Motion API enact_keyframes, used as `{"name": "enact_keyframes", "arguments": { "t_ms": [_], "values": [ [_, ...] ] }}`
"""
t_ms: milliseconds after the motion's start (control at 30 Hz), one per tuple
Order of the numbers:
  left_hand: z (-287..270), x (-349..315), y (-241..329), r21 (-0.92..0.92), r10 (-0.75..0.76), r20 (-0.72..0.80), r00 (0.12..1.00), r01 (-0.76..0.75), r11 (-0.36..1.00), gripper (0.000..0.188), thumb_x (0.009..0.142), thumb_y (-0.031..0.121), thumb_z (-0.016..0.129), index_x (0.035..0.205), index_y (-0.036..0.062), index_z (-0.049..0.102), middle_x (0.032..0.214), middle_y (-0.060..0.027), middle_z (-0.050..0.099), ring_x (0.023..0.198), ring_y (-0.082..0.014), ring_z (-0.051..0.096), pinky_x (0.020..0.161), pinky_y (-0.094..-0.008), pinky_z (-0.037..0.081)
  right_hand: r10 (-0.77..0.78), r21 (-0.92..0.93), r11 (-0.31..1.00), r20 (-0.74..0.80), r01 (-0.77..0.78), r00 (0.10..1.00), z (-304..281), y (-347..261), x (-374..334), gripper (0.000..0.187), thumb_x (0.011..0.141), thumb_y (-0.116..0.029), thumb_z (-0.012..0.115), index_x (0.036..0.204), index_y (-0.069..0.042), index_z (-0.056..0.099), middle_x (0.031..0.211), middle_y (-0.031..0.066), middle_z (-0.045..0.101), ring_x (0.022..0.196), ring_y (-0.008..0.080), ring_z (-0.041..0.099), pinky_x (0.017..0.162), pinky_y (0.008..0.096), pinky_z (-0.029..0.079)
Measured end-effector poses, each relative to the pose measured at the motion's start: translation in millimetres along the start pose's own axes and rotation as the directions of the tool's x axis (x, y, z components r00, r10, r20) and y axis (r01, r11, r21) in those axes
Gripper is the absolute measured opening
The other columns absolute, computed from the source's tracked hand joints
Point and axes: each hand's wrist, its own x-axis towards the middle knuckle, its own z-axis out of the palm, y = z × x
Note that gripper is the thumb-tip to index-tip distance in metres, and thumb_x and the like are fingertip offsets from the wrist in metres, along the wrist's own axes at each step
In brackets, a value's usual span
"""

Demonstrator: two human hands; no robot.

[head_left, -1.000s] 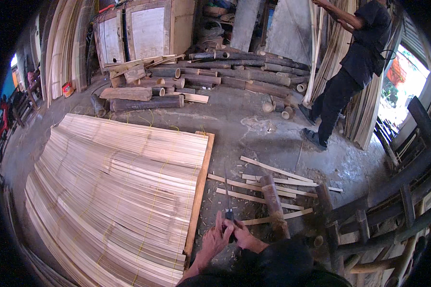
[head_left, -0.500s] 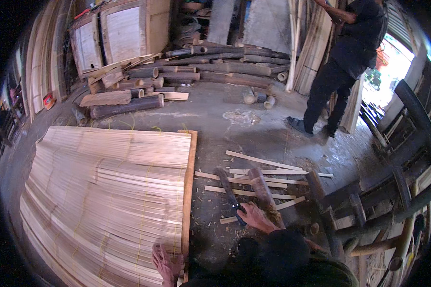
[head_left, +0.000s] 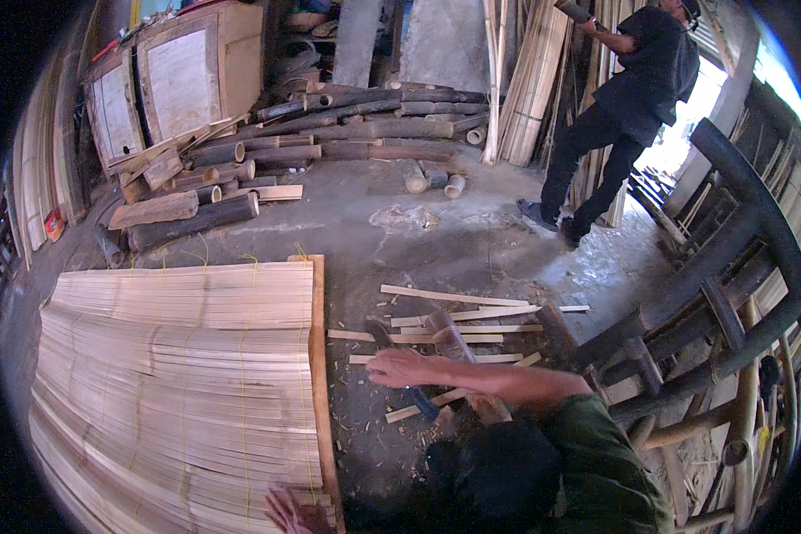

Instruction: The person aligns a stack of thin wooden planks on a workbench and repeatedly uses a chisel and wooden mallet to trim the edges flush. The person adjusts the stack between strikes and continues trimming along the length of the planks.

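Note:
A slatted bamboo mat (head_left: 178,383), stitched with yellow cord, covers the floor at left, with a wooden strip (head_left: 319,356) along its right edge. My left hand (head_left: 295,512) lies on the mat's near right corner, fingers apart and holding nothing visible. My right hand (head_left: 396,367) reaches left over a dark-bladed tool with a blue handle (head_left: 423,402). The handle shows bare below the hand, and part of the blade (head_left: 380,334) shows above it. The right fingers are too blurred to read. Under my right forearm runs a bamboo pole piece (head_left: 449,336).
Pale bamboo strips (head_left: 454,296) and shavings litter the floor around the tool. A dark bamboo chair frame (head_left: 712,294) stands at right. Bamboo poles (head_left: 374,133) are piled at the back beside a wooden cabinet (head_left: 182,76). Another person (head_left: 627,98) stands at the back right, holding something up.
My right hand has moved left and up from beside the tool's handle, its forearm now stretched across the strips. The left hand stays on the mat. The whole view has shifted.

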Motion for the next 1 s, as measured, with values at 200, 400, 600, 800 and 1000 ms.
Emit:
{"name": "enact_keyframes", "arguments": {
  "t_ms": [200, 400, 600, 800, 1000],
  "values": [
    [-51.2, -36.2, 16.3, -0.006, -0.153, -0.028, 0.988, 0.153, 0.988, 0.070, 0.088, 0.050, 0.058, 0.149, 0.0224, 0.037, 0.157, -0.0120, 0.029, 0.146, -0.0364, 0.022, 0.114, -0.0606, 0.019, -0.163, 0.209, 0.971, 0.241, 0.113, 0.957, 3.2, 53.3, 98.3, 0.025, 0.095, -0.030, 0.051, 0.086, -0.008, 0.056, 0.083, 0.0132, 0.057, 0.082, 0.0303, 0.059, 0.069, 0.0423, 0.048],
    [-57.2, -35.3, 31.4, -0.036, -0.144, -0.097, 0.985, 0.142, 0.989, 0.060, 0.093, 0.053, 0.050, 0.146, 0.0242, 0.042, 0.154, -0.0129, 0.034, 0.143, -0.0388, 0.027, 0.112, -0.0612, 0.024, -0.479, 0.745, -0.584, 0.005, -0.323, 0.878, 41.4, 39.1, 140.1, 0.030, 0.097, -0.035, 0.048, 0.076, -0.013, 0.044, 0.071, 0.0064, 0.041, 0.062, 0.0203, 0.043, 0.057, 0.0343, 0.037],
    [-59.4, -29.2, 31.3, 0.011, -0.087, -0.190, 0.978, 0.091, 0.996, 0.054, 0.094, 0.050, 0.051, 0.140, 0.0206, 0.051, 0.146, -0.0161, 0.045, 0.136, -0.0429, 0.038, 0.105, -0.0631, 0.032, -0.510, 0.979, -0.195, -0.053, -0.055, 0.858, 119.5, 50.9, 130.6, 0.046, 0.092, -0.051, 0.050, 0.079, -0.008, 0.057, 0.071, 0.0085, 0.052, 0.056, 0.0243, 0.049, 0.048, 0.0378, 0.038],
    [-57.5, -28.0, 37.2, 0.107, 0.008, -0.266, 0.964, 0.021, 0.994, 0.048, 0.095, 0.043, 0.052, 0.134, 0.0138, 0.056, 0.138, -0.0187, 0.052, 0.127, -0.0470, 0.046, 0.102, -0.0625, 0.037, -0.549, 0.950, -0.301, -0.103, -0.081, 0.829, 146.9, 83.0, 145.3, 0.041, 0.087, -0.047, 0.056, 0.075, -0.008, 0.057, 0.070, 0.0091, 0.052, 0.055, 0.0237, 0.050, 0.047, 0.0385, 0.038],
    [-32.0, -23.7, 26.3, 0.157, 0.193, -0.259, 0.946, -0.156, 0.975, 0.053, 0.096, 0.040, 0.051, 0.139, 0.0098, 0.047, 0.142, -0.0209, 0.046, 0.127, -0.0485, 0.043, 0.105, -0.0599, 0.035, -0.294, 0.974, 0.205, -0.030, 0.093, 0.955, 128.5, 114.4, 116.2, 0.022, 0.080, -0.026, 0.059, 0.068, -0.008, 0.056, 0.066, 0.0091, 0.054, 0.058, 0.0244, 0.054, 0.046, 0.0391, 0.042]
  ]
}}
